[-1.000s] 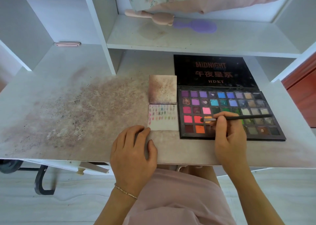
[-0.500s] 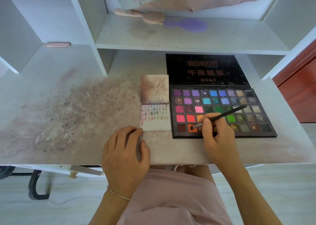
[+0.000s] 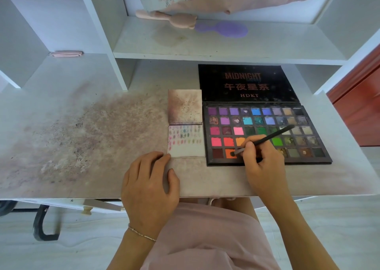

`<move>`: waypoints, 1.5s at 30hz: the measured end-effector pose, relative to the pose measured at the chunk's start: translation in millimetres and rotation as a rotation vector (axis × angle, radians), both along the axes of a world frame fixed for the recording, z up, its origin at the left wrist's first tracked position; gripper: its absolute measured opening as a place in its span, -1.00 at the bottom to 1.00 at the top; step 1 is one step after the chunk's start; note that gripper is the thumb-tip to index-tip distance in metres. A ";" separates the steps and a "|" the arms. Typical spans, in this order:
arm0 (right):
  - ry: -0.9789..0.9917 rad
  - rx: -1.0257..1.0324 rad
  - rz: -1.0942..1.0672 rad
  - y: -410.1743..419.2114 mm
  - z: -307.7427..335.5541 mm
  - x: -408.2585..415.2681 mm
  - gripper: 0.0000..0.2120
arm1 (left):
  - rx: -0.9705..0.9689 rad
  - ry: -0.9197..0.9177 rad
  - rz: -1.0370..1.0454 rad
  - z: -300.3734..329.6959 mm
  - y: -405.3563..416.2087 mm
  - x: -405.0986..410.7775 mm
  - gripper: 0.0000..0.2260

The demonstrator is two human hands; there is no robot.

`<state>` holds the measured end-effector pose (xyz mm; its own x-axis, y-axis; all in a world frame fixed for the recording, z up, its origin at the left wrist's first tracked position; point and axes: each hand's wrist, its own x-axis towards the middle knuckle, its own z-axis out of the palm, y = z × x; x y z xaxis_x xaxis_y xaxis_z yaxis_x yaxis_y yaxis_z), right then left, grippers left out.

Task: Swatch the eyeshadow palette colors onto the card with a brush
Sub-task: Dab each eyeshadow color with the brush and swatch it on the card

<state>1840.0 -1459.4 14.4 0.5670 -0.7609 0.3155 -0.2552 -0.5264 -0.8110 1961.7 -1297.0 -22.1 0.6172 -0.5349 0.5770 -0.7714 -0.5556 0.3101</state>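
Your right hand [image 3: 265, 163] is pinching the brush [image 3: 265, 140] like a pen, tip sitting in the orange pan in the bottom row of the open eyeshadow palette [image 3: 267, 134] on the desk [image 3: 82, 146]. Your left hand [image 3: 150, 185] lies flat with relaxed fingers, fingertips touching the near left corner of the card [image 3: 186, 141], which sits just left of the palette with rows of swatches already across its top.
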 end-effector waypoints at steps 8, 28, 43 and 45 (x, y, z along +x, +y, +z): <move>-0.121 0.039 -0.011 9.4 4.9 5.4 -0.79 | -0.004 0.002 0.001 0.4 -1.1 0.3 -0.72; 0.049 0.110 0.192 46.9 2.2 65.1 -0.83 | -0.009 0.022 0.003 -0.3 -0.7 0.4 -0.74; 0.083 0.117 0.202 47.1 2.7 65.2 -0.88 | -0.010 0.029 -0.002 1.0 -0.5 -0.1 -0.74; 0.086 0.117 0.207 46.8 2.5 64.7 -0.86 | -0.006 0.032 -0.002 1.4 -0.8 -0.1 -0.74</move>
<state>1904.7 -1412.6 16.9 0.7355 -0.6544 0.1755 -0.2226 -0.4780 -0.8497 1961.5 -1297.8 -20.8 0.6344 -0.5327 0.5602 -0.7622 -0.5519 0.3384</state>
